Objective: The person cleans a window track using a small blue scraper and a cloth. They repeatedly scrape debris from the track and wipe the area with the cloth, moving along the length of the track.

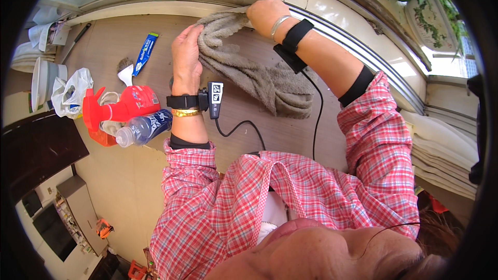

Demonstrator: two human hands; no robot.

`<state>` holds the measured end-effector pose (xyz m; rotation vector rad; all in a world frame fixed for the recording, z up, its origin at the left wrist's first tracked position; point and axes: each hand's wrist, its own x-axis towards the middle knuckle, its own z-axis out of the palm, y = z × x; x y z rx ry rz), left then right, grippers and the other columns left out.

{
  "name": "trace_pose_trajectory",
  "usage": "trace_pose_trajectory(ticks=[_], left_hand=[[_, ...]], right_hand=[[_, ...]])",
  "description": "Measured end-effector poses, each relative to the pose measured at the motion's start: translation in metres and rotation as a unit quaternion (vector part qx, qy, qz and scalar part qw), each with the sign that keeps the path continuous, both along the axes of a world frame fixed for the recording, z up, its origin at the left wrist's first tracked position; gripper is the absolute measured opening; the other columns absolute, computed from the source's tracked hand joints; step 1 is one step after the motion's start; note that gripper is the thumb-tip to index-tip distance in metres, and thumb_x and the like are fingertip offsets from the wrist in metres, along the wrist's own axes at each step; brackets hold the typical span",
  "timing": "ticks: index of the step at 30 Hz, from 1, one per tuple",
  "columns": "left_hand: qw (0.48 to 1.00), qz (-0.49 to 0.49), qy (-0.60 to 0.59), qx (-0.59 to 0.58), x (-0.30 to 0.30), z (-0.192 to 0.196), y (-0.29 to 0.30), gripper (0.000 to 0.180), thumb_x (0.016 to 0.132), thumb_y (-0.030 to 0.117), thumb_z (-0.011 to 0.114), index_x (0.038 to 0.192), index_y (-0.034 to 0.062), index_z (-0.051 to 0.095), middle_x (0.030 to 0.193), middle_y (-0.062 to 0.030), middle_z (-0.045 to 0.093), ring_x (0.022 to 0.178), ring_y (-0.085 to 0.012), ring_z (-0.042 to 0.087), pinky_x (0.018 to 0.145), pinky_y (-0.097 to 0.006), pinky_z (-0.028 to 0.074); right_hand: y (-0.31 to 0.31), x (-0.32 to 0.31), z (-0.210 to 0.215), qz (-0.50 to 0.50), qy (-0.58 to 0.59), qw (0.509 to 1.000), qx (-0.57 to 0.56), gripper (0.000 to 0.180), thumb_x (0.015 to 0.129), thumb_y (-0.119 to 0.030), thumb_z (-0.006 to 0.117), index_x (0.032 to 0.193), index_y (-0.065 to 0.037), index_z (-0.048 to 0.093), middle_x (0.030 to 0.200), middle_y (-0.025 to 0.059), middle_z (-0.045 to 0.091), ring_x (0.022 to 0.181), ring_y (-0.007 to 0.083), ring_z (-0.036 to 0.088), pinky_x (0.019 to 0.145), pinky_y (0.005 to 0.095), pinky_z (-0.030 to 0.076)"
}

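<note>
A grey-brown towel [282, 85] is spread in a loose bend over the wooden ledge. My left hand [187, 54] is closed on its left edge, with the thumb side against the cloth. Farther off, by the window frame, my right hand [266, 16] grips the towel's far end, its fingertips partly hidden. Between the two hands the cloth arches along the base of the window. The rest of it trails back toward me in folds. Both wrists carry black straps with small devices and cables.
Left of my left arm are a red spray bottle [129, 105], a clear bottle [149, 126] lying tilted, a white scraper [126, 75], a blue tube [145, 54] and a white plastic bag [72, 93]. A knife [75, 41] lies farther left. A potted plant [433, 21] stands beyond the window track.
</note>
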<state>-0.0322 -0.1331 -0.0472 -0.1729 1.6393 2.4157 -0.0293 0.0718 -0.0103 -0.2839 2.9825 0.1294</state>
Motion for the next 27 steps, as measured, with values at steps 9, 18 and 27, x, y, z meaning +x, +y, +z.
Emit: trace_pose_trajectory(ticks=[9, 18, 27], left_hand=[[0.996, 0.045, -0.041, 0.061, -0.028, -0.008, 0.000, 0.019, 0.085, 0.011, 0.060, 0.095, -0.0043, 0.065, 0.087, -0.0107, 0.067, 0.075, -0.0190, 0.064, 0.068, -0.030, 0.051], [0.986, 0.074, -0.059, 0.138, -0.033, -0.010, 0.011, 0.019, 0.087, 0.012, 0.057, 0.095, -0.0034, 0.064, 0.089, -0.0109, 0.067, 0.080, -0.0205, 0.065, 0.073, -0.034, 0.052], [0.984, 0.090, 0.151, 0.038, 0.020, 0.083, 0.000, 0.020, 0.088, 0.007, 0.058, 0.104, -0.0050, 0.062, 0.094, -0.0083, 0.067, 0.081, -0.0133, 0.063, 0.074, -0.025, 0.051]], right_hand=[[-0.009, -0.016, 0.012, -0.016, -0.016, 1.000, -0.017, 0.018, 0.080, -0.011, 0.058, 0.092, -0.009, 0.072, 0.092, 0.0108, 0.070, 0.089, 0.0294, 0.067, 0.073, 0.0379, 0.054], [-0.023, -0.017, 0.018, 0.002, 0.027, 1.000, 0.016, 0.016, 0.081, -0.010, 0.057, 0.087, -0.008, 0.072, 0.088, 0.0120, 0.070, 0.084, 0.0299, 0.068, 0.071, 0.0365, 0.055], [0.005, 0.000, 0.029, 0.111, 0.150, 0.955, -0.228, 0.017, 0.090, -0.020, 0.053, 0.095, -0.005, 0.057, 0.073, 0.0207, 0.062, 0.071, 0.0400, 0.061, 0.061, 0.0475, 0.047]])
